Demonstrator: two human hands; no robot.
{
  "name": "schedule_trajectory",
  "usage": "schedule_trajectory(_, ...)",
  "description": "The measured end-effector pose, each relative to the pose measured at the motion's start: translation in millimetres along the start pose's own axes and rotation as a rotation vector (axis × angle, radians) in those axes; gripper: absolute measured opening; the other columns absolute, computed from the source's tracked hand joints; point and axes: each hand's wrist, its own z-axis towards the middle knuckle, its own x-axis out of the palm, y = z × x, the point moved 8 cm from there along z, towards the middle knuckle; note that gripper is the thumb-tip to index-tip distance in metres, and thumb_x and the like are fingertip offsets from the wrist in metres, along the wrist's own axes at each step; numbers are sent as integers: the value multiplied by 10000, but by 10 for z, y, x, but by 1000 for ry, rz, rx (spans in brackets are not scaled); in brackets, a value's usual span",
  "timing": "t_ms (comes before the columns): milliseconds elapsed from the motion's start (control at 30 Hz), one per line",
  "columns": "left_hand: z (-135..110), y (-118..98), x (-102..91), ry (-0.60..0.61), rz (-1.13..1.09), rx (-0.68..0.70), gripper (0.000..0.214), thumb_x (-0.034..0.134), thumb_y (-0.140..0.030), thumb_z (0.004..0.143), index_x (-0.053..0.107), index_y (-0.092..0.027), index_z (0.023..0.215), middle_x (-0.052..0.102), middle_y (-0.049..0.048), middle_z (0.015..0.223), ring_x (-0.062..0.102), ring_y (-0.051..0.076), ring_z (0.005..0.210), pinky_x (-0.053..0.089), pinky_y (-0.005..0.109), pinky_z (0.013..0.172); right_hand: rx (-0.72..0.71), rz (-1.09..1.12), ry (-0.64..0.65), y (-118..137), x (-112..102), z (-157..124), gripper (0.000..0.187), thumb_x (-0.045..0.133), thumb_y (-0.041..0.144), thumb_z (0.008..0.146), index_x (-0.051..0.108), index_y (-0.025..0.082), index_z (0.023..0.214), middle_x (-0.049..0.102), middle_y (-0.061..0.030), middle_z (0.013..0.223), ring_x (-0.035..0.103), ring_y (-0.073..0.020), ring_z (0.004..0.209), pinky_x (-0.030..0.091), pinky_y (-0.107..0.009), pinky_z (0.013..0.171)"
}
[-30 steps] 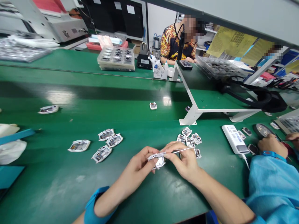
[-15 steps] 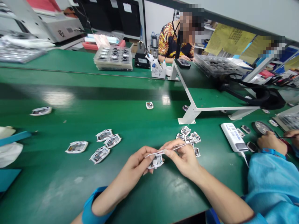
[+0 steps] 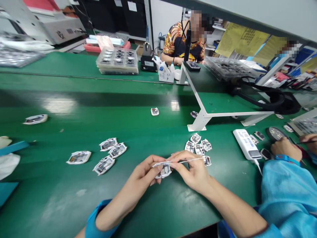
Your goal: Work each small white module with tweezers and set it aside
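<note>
Pinching a small white-framed part [image 3: 164, 170] in my L hand [image 3: 145, 174], fingers closed on its left edge, just above the green bench [image 3: 138, 211], near side, approx centre. R hand [image 3: 195, 172] grips thin tweezers [image 3: 192, 160], fingers tight round them, tips at the part's top edge. More parts: cluster [image 3: 198, 146] just beyond my R hand, another group [image 3: 109, 152] further left
</note>
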Motion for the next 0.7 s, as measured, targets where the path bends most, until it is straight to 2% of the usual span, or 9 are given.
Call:
schedule_trajectory(233,23,48,-19,-11,0,-34,313,624,-431,829,616,-160,985,549,-30,712,486,121,611,360,244,571,93,198,-52,-120,4,-7,54,661,253,888,644,202,882,754,-56,855,739,-179,748,612,-298,643)
schedule_trajectory(433,2,39,-29,-17,5,-13,314,630,-444,823,630,-159,955,557,-27,718,484,121,607,358,242,557,67,132,-73,-136,10,-29,86,655,288,895,660,205,872,759,-51,840,742,-180,765,615,-300,669)
schedule_trajectory(600,14,36,-26,-37,-8,-4,298,644,-438,816,644,-163,931,567,-25,702,497,125,605,371,246,561,26,-1,-28,-83,23,-25,59,636,245,900,672,216,862,767,-57,855,746,-198,832,611,-338,755)
schedule_trajectory(700,18,18,-23,-56,-14,6,280,653,-431,814,656,-167,905,579,-19,711,503,127,605,375,245,559,19,7,-35,-67,13,-17,47,648,232,891,681,219,859,771,-54,861,749,-198,839,612,-337,767)
